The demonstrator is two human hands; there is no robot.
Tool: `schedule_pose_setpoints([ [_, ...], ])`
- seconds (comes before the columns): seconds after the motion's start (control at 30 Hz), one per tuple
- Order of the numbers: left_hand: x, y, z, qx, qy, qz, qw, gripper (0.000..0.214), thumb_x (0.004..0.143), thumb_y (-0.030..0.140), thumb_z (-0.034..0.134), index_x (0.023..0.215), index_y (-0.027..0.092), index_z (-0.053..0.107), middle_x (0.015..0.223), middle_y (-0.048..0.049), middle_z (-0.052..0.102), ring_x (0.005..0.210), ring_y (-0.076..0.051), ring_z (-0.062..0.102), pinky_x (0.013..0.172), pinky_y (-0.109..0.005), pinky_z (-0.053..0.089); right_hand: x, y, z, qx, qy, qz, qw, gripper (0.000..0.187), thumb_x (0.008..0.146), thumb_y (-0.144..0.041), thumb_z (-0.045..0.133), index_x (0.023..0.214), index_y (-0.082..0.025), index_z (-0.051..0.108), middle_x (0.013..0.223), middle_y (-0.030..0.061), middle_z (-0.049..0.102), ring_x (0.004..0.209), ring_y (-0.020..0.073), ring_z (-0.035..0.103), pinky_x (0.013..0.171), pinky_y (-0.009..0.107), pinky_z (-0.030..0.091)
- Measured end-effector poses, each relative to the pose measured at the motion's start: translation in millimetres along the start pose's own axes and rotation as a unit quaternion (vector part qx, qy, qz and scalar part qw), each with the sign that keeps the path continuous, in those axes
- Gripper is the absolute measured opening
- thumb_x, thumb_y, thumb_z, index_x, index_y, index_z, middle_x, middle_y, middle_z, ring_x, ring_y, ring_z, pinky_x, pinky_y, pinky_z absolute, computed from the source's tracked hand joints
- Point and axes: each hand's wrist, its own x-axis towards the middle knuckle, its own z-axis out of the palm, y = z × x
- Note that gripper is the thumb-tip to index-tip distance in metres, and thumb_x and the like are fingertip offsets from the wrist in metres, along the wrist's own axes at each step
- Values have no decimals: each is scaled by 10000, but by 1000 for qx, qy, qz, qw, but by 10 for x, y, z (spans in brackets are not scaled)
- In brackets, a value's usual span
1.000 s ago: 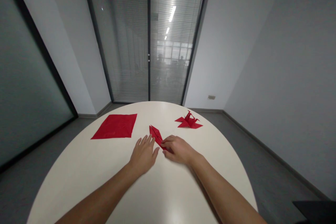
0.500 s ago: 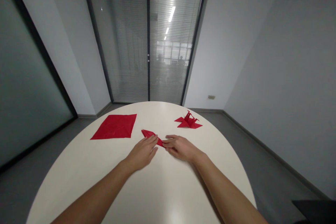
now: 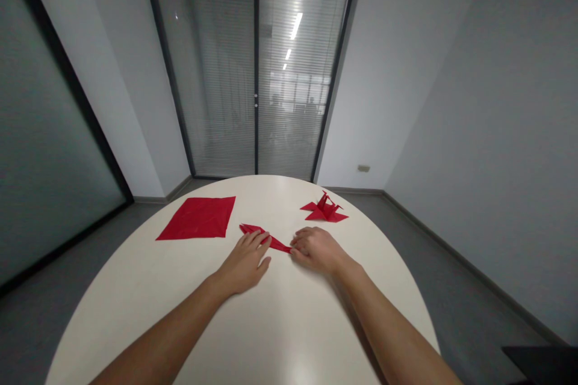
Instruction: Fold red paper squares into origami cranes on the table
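A narrow piece of folded red paper point(image 3: 279, 245) lies slantwise near the middle of the round white table point(image 3: 280, 325). Flat on its left part rests my left hand point(image 3: 246, 261), fingers stretched out and thumb apart. My right hand point(image 3: 318, 249) has its fingers curled in at the paper's pointed right end, pinching that tip between thumb and fingers; the very tip is hidden. Farther back on the left is a flat red sheet of paper point(image 3: 198, 218), lightly creased. Folded red paper cranes point(image 3: 324, 210) sit behind my right hand, overlapping so that I cannot count them.
Beyond the table's curved far edge stand glass doors with blinds point(image 3: 256, 72) in dark frames. A wall plate point(image 3: 363, 168) is low on the back wall. A dark object point(image 3: 539, 364) shows at the lower right, off the table.
My right hand has shifted slightly right and its fingers have curled in. The folded paper has slid a little left at its far end, and more of its pointed end shows between my hands.
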Motion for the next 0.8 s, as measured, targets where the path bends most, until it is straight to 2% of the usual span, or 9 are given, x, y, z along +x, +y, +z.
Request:
schedule_pose_setpoints([
  [0.07, 1, 11, -14, -3, 11, 13, 1000, 469, 970, 273, 481, 1427, 178, 519, 1483, -146, 525, 1414, -305, 416, 1188, -551, 293, 32, -43, 23, -5, 9, 26, 1000, 171, 937, -247, 567, 929, -184, 725, 918, 75, 744, 918, 209, 665, 849, 307, 467],
  [0.2, 11, 42, -39, -15, 23, 31, 999, 431, 960, 240, 487, 1385, 202, 549, 1434, -140, 547, 1366, -300, 452, 1176, -539, 325, 67, -91, 55, 0, 49, 94, 994, 163, 919, -281, 617, 1028, -170, 663, 966, 87, 708, 909, 215, 640, 803, 303, 465],
  [0.27, 13, 58, -56, -21, 25, 36, 999, 416, 955, 230, 492, 1363, 197, 564, 1419, -143, 549, 1345, -301, 466, 1164, -528, 350, 64, -75, 79, 16, 65, 63, 996, 260, 921, -278, 616, 1158, -176, 644, 1076, 102, 702, 987, 224, 634, 853, 313, 469],
  [0.33, 12, 65, -68, -22, 22, 35, 999, 414, 959, 228, 484, 1364, 192, 564, 1421, -144, 548, 1335, -298, 478, 1154, -509, 369, 54, -39, 112, 28, 53, 9, 998, 303, 923, -255, 605, 1215, -194, 655, 1134, 100, 706, 1036, 226, 633, 902, 321, 463],
  [0.47, 0, 34, -40, -19, 4, 19, 1000, 448, 975, 245, 464, 1411, 168, 533, 1491, -150, 508, 1382, -293, 456, 1156, -479, 369, 33, 43, 120, 31, -8, -28, 999, 205, 907, -184, 568, 957, -203, 767, 1010, 61, 765, 935, 208, 677, 856, 309, 468],
  [0.6, -12, -22, 30, -13, -11, 19, 1000, 471, 991, 256, 433, 1444, 145, 502, 1541, -148, 464, 1438, -290, 400, 1177, -481, 339, -7, 102, 5, 21, -28, -26, 999, 177, 845, -193, 609, 795, -197, 779, 1003, 64, 779, 904, 213, 688, 791, 296, 471],
  [0.73, -9, -11, 36, -6, 0, 14, 1000, 458, 986, 239, 426, 1428, 158, 521, 1519, -143, 492, 1406, -290, 437, 1158, -482, 358, -29, 119, -54, -6, -23, 18, 1000, 234, 871, -246, 611, 693, -179, 747, 937, 82, 774, 846, 215, 680, 751, 300, 461],
  [0.8, 0, 27, 3, 2, 5, 12, 1000, 450, 973, 223, 439, 1406, 157, 542, 1496, -149, 512, 1374, -300, 461, 1143, -489, 367, -12, 82, -38, -21, -3, 46, 999, 260, 917, -271, 581, 738, -173, 741, 880, 90, 758, 846, 218, 668, 758, 305, 453],
])
